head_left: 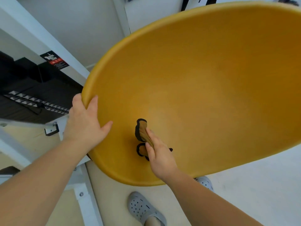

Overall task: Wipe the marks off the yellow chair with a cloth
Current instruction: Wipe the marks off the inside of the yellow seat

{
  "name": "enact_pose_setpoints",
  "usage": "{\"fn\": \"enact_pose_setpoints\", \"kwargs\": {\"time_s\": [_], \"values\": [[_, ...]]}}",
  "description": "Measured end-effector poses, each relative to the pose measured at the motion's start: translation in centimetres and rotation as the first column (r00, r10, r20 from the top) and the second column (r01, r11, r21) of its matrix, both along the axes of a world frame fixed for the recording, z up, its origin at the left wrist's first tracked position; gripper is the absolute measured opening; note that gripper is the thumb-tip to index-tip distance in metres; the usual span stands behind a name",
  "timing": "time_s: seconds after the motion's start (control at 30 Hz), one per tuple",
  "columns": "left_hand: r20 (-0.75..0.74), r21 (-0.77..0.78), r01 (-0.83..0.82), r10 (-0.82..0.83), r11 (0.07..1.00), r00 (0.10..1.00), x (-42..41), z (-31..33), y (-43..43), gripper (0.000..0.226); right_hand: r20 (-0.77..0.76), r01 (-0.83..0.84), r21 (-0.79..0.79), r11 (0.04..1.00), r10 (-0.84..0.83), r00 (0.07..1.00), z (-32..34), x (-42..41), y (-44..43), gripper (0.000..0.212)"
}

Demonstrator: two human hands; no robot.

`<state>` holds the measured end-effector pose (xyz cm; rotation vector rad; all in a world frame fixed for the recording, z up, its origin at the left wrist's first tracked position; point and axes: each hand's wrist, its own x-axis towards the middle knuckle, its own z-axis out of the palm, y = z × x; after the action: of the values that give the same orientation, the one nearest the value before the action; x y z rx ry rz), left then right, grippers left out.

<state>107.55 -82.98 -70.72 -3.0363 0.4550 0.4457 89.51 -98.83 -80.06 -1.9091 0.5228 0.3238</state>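
While the camera looks steeply down, the nearest items are two grey perforated clog shoes [145,209] on the pale floor [260,185], at about six o'clock in the frame.

Above them the smooth yellow moulded plastic chair shell [203,82] fills the field from centre to two o'clock, tipped so its concave seat faces the viewer. Its near rim is at six o'clock.

Right hand [160,154]: at roughly six o'clock on the shell, fingers closed around a small tan cloth with a dark stitched border [142,132], bunched and pressed against the seat surface. The cloth's folds stick out toward twelve o'clock from the fingertips.

Left hand [84,123]: at nine o'clock, fingers spread, thumb hooked over the chair rim, palm bracing the edge.

No distinct marks can be made out on the yellow surface; glare and blur prevent confirmation of what remains to be cleaned.

Beyond the chair, at ten o'clock, a white metal frame [53,46] carries a black warning label [54,60], with dark equipment [29,88] beneath it.

Assessed risks:
- The shell is steadied by one hand only; firm wiping pressure could rotate or tip it out of that hold.
- The bunched cloth offers a small contact patch, so marks may be missed or smeared.
- The chair's left rim sits close to the white frame and could knock against it.
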Motion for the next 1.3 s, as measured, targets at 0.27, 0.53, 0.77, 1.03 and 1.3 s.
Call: {"fn": "enact_pose_setpoints", "kwargs": {"time_s": [0.27, 0.53, 0.77, 1.03, 1.3], "values": [[-0.101, -0.029, -0.080, 0.076, 0.996, 0.992, -3.4, 0.9, -0.5, 0.096, -0.022, 0.172, 0.219, 0.960, -0.171, 0.985, 6.1, 3.5, -0.2, 0.051], [-0.297, -0.074, -0.127, 0.100, 0.989, 0.950, -13.8, 3.5, -0.1, 0.093, 0.065, -0.020, -0.026, 0.999, 0.021, 0.998, 11.7, 8.0, 3.4, 0.057], [-0.399, -0.190, 0.157, -0.222, 0.969, 0.889, -20.1, 4.7, 4.9, 0.062, -0.031, -0.354, -0.345, 0.869, 0.367, 0.930, 9.5, 7.1, 7.7, 0.062], [0.018, -0.189, 0.376, -0.380, 0.907, 0.925, -9.2, 6.2, 8.1, 0.036, 0.011, -0.304, -0.406, 0.862, 0.337, 0.942, 11.0, 5.6, 8.3, 0.064], [-0.042, 0.306, 0.725, -0.752, 0.618, 0.658, -1.0, 6.2, 2.7, 0.094, 0.132, -0.287, -0.512, 0.810, 0.404, 0.905, 9.2, 1.5, 9.6, 0.061]]}}
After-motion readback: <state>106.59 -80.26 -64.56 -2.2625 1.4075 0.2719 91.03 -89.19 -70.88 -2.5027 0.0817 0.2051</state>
